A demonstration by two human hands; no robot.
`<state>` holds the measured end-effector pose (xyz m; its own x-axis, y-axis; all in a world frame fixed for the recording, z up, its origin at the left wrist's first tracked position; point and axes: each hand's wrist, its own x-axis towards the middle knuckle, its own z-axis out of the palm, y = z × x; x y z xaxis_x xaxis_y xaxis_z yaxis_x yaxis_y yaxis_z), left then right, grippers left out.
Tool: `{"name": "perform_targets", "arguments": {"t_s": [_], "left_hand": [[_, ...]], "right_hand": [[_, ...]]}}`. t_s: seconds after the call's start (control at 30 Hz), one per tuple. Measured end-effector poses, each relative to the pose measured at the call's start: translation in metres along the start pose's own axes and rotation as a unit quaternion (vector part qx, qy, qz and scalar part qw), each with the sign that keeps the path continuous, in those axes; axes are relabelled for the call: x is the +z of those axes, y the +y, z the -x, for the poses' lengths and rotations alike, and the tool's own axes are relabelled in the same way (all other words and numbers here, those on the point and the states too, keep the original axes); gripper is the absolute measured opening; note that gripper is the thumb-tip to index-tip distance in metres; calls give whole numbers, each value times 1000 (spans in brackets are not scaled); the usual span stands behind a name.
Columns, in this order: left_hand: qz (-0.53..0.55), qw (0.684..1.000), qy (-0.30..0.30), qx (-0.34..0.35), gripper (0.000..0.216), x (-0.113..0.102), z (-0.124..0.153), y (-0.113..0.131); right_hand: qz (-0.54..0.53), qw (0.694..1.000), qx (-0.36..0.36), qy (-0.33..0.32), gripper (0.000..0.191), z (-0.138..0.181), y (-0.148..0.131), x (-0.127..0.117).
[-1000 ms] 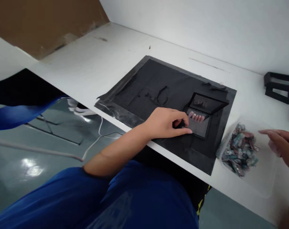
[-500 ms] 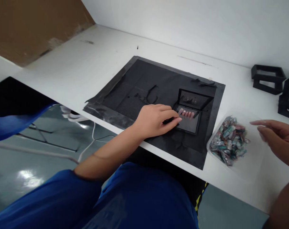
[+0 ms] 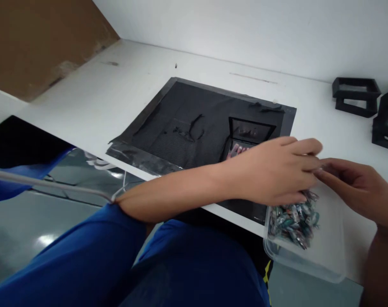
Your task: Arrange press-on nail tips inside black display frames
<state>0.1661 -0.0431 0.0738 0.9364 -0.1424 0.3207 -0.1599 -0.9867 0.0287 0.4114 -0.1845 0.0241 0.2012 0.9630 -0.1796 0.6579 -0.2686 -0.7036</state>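
Note:
My left hand (image 3: 281,172) reaches across the black case and over a clear plastic box (image 3: 339,260), its fingers curled together. Its fingertips meet those of my right hand (image 3: 360,183), whose thumb and forefinger are pinched. Anything between these fingers is too small or hidden to tell. Shiny teal, silver and brownish false nails (image 3: 294,228) lie heaped in the box's left part. The hinged black case (image 3: 253,131) stands with its lid raised on a black mat (image 3: 177,123). Several pink false nails (image 3: 237,150) show in it; my left forearm hides its front part.
Black frame-like cases (image 3: 355,97) stand at the right back, with another (image 3: 387,121) at the right edge. Dark scraps (image 3: 194,130) lie on the mat. A brown board (image 3: 46,47) stands at the left. The box overhangs the front edge of the white table (image 3: 136,72).
My left hand has moved right from the black case to above the box, meeting my right hand. The box sits lower in the view, and the view has shifted slightly.

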Motion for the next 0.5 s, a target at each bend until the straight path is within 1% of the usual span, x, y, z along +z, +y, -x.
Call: {"name": "perform_targets", "arguments": {"t_s": [0.07,0.17,0.33,0.5], "left_hand": [[36,999,-16,-9,39,9,-4,4],[61,997,-21,-32,51,19,2,6],[63,996,-43,-37,54,18,7,7],[114,991,-58,-45,54,20,6,5]], "right_hand": [[2,1000,-3,-6,44,0,-2,2],[30,1000,1,4,41,2,-7,3],[47,998,19,32,46,4,-13,4],[58,997,35,41,49,4,-11,3]]}}
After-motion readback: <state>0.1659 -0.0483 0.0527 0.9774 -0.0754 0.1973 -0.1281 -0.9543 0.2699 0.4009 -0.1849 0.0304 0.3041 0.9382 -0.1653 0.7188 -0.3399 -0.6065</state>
